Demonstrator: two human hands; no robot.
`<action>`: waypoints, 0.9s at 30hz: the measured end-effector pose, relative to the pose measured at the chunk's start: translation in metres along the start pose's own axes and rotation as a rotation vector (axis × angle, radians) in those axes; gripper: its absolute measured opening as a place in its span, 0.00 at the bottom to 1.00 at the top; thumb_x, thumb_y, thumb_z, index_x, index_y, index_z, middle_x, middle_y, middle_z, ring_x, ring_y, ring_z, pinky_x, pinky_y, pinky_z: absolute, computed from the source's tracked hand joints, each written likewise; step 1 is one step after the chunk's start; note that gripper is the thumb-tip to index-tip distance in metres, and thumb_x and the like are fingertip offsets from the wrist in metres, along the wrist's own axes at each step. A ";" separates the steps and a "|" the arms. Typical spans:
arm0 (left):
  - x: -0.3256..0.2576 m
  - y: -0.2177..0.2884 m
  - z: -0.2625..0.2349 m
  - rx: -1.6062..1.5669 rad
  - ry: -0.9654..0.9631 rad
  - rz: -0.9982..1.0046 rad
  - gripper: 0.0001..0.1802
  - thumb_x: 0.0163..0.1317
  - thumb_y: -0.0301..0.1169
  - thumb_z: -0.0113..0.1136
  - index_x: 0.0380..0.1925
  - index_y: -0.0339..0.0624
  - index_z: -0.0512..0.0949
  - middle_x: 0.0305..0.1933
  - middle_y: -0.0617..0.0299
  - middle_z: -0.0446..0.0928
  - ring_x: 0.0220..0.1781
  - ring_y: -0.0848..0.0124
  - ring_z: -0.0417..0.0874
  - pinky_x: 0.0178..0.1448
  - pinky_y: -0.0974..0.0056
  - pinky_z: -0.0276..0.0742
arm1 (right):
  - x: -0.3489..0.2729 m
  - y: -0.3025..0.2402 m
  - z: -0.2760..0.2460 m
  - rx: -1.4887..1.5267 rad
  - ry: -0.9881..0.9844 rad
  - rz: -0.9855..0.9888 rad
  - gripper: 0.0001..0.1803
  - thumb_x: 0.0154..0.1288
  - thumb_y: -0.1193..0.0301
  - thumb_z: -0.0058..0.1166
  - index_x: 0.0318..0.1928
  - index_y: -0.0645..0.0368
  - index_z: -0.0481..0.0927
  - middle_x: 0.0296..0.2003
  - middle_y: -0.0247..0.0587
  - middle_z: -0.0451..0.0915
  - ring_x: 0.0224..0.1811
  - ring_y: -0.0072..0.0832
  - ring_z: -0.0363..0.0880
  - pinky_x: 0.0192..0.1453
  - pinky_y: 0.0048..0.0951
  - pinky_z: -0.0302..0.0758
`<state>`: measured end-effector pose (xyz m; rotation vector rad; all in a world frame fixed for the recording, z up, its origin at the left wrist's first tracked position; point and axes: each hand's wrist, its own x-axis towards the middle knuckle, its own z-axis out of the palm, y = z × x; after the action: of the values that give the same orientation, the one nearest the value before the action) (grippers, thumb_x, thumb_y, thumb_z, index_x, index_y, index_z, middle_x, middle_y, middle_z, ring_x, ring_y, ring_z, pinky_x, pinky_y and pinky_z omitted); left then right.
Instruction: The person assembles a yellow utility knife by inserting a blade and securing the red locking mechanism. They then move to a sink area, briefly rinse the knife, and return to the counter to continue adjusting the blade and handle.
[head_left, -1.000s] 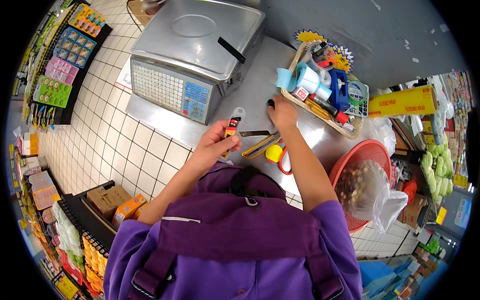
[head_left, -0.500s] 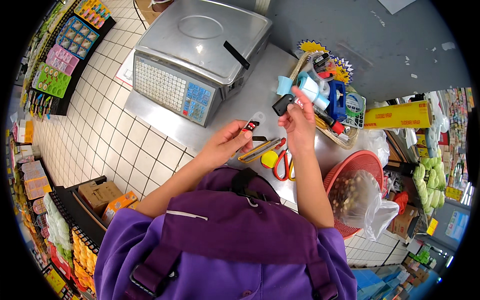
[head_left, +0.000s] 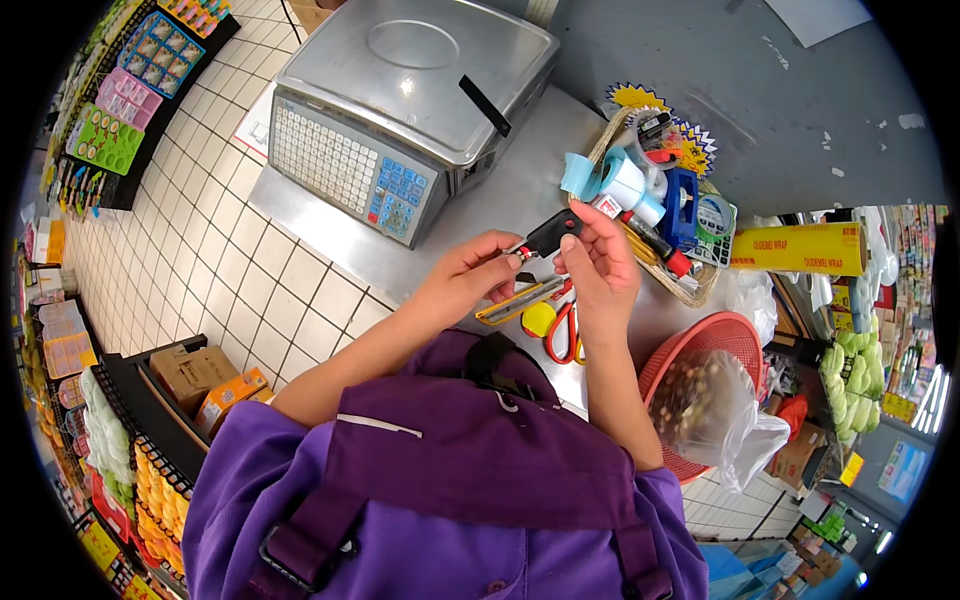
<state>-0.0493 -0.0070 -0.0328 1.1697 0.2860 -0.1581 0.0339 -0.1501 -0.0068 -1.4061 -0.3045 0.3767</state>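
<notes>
- Head view: the left hand point(head_left: 470, 275) and the right hand point(head_left: 600, 262) meet above the steel table point(head_left: 500, 205). Together they hold a small black thing with a red end point(head_left: 545, 236). The fingers point(head_left: 572, 243) of both hands pinch it, one hand at each end.
- Just under the hands lie a yellow knife point(head_left: 520, 301), a yellow ball point(head_left: 538, 319) and red scissors point(head_left: 566, 325), all on the table.
- A big grey scale point(head_left: 410, 100) with lots of buttons stands behind the hands, to the left.
- A woven basket point(head_left: 690, 290) sits near the right hand. It holds a blue tape roll point(head_left: 625, 185), a blue tape holder point(head_left: 682, 205) and pens.
- A red basket point(head_left: 695, 350) sits to the right. In it is a clear bag of little brown bits point(head_left: 700, 405).
- A yellow box of wrap point(head_left: 795, 249) lies behind that.
</notes>
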 end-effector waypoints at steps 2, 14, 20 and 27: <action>0.001 0.001 0.001 0.017 0.000 0.028 0.13 0.66 0.37 0.48 0.43 0.39 0.72 0.26 0.70 0.71 0.28 0.82 0.71 0.32 0.75 0.68 | 0.000 -0.001 -0.001 -0.014 0.001 0.000 0.18 0.59 0.81 0.51 0.51 0.61 0.72 0.34 0.29 0.72 0.32 0.12 0.70 0.36 0.16 0.72; 0.007 0.011 0.008 -0.053 -0.007 -0.032 0.12 0.66 0.36 0.47 0.35 0.37 0.72 0.25 0.65 0.74 0.28 0.78 0.74 0.35 0.73 0.70 | 0.002 -0.005 -0.004 -0.030 -0.020 -0.021 0.19 0.59 0.81 0.52 0.52 0.62 0.73 0.32 0.28 0.72 0.32 0.12 0.70 0.37 0.16 0.73; 0.007 0.007 0.006 -0.041 -0.009 -0.008 0.11 0.66 0.35 0.47 0.34 0.38 0.72 0.25 0.66 0.73 0.27 0.80 0.72 0.32 0.74 0.67 | 0.001 -0.003 -0.004 -0.047 -0.052 0.002 0.18 0.59 0.81 0.52 0.52 0.62 0.73 0.30 0.26 0.70 0.30 0.11 0.69 0.35 0.15 0.72; 0.008 0.001 0.008 -0.052 -0.014 0.008 0.12 0.66 0.33 0.46 0.44 0.36 0.70 0.27 0.66 0.72 0.27 0.80 0.71 0.32 0.74 0.66 | 0.000 -0.001 -0.006 -0.066 -0.063 0.090 0.18 0.60 0.79 0.52 0.52 0.60 0.71 0.28 0.26 0.69 0.28 0.12 0.69 0.33 0.14 0.70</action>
<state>-0.0407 -0.0139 -0.0312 1.1173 0.2713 -0.1510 0.0361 -0.1554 -0.0070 -1.4777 -0.3079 0.4898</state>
